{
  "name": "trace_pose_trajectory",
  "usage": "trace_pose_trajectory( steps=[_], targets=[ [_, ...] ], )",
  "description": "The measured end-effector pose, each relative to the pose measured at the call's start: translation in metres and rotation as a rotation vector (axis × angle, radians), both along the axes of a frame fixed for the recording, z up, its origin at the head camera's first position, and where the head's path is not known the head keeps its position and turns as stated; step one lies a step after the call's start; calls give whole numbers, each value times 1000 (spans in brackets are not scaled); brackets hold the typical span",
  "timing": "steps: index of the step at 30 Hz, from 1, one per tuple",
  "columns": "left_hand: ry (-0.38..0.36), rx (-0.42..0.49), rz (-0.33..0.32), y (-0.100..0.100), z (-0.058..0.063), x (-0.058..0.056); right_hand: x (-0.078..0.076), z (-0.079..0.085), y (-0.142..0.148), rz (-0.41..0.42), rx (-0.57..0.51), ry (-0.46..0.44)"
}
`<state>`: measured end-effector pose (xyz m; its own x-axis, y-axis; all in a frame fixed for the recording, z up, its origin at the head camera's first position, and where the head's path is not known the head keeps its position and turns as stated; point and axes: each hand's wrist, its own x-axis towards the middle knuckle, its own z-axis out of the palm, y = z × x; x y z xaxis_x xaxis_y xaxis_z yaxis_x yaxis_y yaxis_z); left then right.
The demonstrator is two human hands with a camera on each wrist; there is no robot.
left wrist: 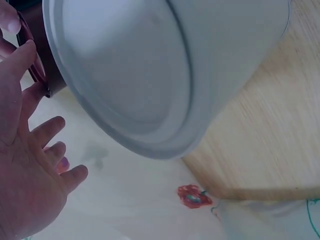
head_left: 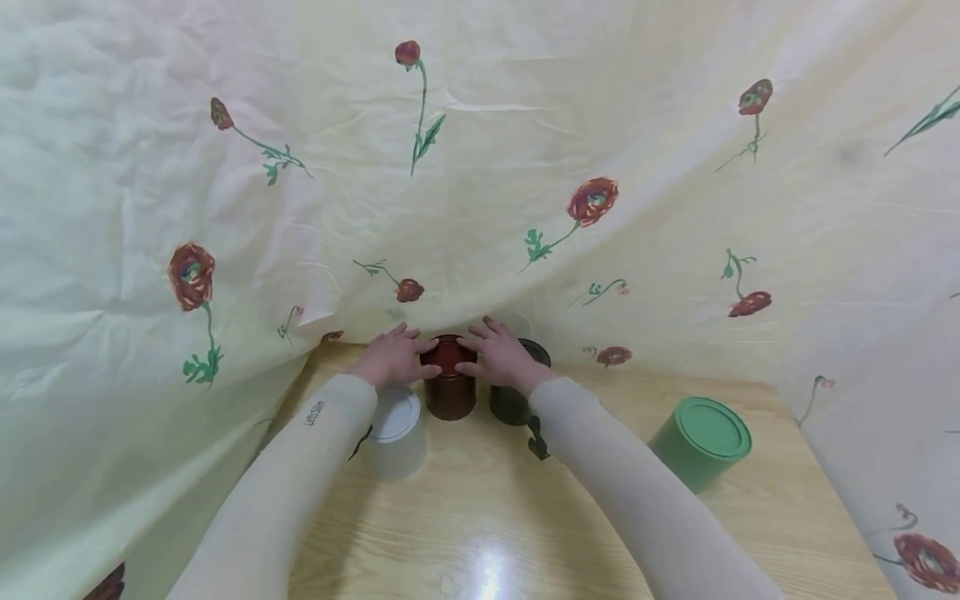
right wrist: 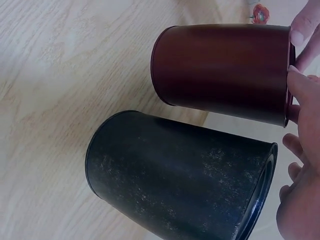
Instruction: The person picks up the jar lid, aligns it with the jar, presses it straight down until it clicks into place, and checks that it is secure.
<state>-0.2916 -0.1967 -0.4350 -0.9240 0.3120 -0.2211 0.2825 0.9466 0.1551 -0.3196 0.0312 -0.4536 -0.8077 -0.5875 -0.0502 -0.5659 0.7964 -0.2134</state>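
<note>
A dark red can [head_left: 451, 397] stands upright on the table, between my two hands. My left hand [head_left: 392, 358] reaches in from the left, its thumb and index fingertip touching the can's top rim. From the right, my right hand [head_left: 501, 358] touches the same rim with its thumb [right wrist: 300, 82] and a finger, the other fingers spread loosely. Below my left hand is a white can [head_left: 396, 437] with a recessed top. A black can [right wrist: 175, 172] with a scuffed side stands under my right hand, partly hidden by it in the head view.
A green can [head_left: 701, 442] stands at the right, partly behind my right forearm. Under everything lies a light wooden tabletop [head_left: 465, 508]. Pale cloth [head_left: 480, 233] printed with red flowers hangs behind and along both sides, close behind the red and black cans.
</note>
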Motion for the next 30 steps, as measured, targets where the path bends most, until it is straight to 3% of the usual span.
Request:
trace_pose_trajectory(
  steps=[13, 20, 30],
  targets=[
    [-27, 20, 52, -5, 5, 6, 4, 2, -12, -27, 11, -25],
    [-40, 13, 57, -1, 10, 4, 5, 5, -10, -47, 5, -28],
    [-13, -9, 36, 2, -1, 9, 6, -11, -3, -31, 9, 2]
  ],
)
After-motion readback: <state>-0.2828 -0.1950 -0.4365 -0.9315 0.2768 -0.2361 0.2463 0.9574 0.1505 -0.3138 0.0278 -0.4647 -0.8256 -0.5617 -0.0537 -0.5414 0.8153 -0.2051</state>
